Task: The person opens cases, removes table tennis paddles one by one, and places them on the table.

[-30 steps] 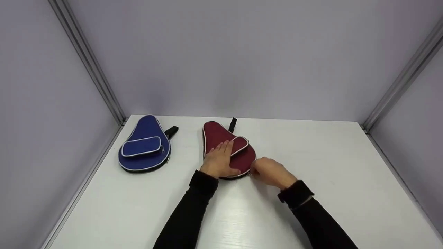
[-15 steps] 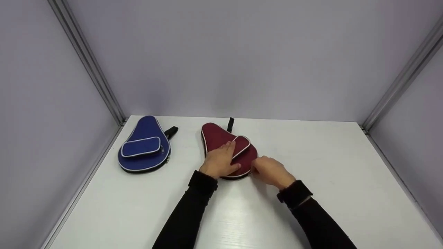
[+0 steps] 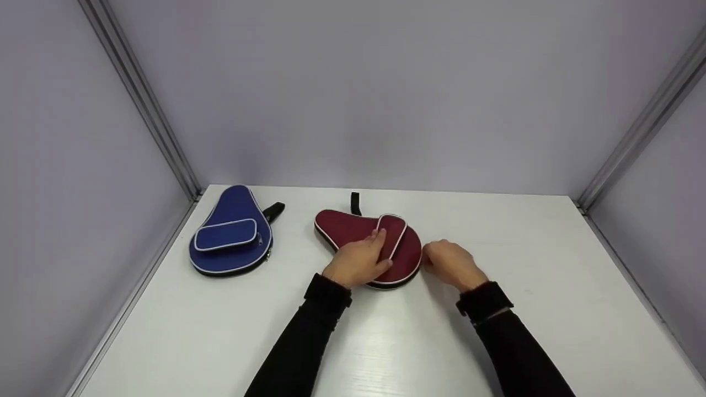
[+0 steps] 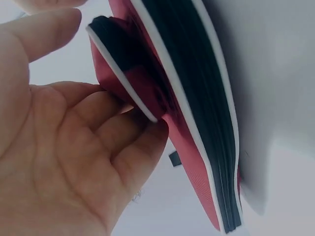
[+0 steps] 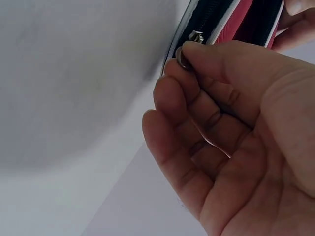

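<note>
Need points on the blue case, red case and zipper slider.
Blue case (image 3: 226, 235), head view: front pocket.
Red case (image 3: 392, 231), head view: front pocket.
Zipper slider (image 5: 197, 37), right wrist view: metal body.

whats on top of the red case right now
A white-edged pocket and the left hand are on top of the red case. The hand covers part of both the case and its pocket, so the surface directly beneath it cannot be seen.

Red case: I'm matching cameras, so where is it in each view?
Head: red case, just below and right of centre.
Left wrist: red case, top centre to lower right.
Right wrist: red case, top edge, right of centre, cropped.
Shared landmark: its white piping.
</note>
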A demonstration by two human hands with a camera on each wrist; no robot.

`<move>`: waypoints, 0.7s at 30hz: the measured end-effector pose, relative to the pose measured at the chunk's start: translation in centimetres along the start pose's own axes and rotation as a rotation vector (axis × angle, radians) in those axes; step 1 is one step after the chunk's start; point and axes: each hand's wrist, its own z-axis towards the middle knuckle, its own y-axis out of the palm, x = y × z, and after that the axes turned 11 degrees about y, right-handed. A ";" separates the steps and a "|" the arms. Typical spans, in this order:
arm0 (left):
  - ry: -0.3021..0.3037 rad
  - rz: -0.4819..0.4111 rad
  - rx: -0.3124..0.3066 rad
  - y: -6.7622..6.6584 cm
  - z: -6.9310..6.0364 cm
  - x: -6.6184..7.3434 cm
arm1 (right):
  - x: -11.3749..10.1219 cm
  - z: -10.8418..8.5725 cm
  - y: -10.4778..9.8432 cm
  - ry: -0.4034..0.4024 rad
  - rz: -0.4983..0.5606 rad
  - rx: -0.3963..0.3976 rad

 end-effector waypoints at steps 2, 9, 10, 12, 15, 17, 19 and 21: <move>-0.009 -0.016 -0.030 -1.7 -0.7 1.8 | 0.6 0.2 -0.3 0.028 -0.002 -0.005; 0.009 -0.080 -0.106 -2.7 -1.2 2.8 | 2.6 0.2 -1.2 0.103 -0.001 -0.028; 0.016 -0.095 -0.116 -2.7 -1.1 2.7 | 2.9 0.2 -1.2 0.115 0.002 -0.032; 0.035 -0.120 -0.134 -2.7 -1.1 2.4 | 3.5 0.2 -1.4 0.131 0.009 -0.038; 0.068 -0.137 -0.141 -2.7 -1.1 1.9 | 4.3 0.2 -1.5 0.143 0.020 -0.051; 0.090 -0.133 -0.140 -2.9 -1.2 1.5 | 4.6 0.1 -1.6 0.148 0.027 -0.064; 0.109 -0.122 -0.139 -3.0 -1.2 1.0 | 4.8 0.2 -1.7 0.149 0.027 -0.070; 0.116 -0.112 -0.142 -3.1 -1.3 0.5 | 4.9 0.2 -1.7 0.143 0.027 -0.072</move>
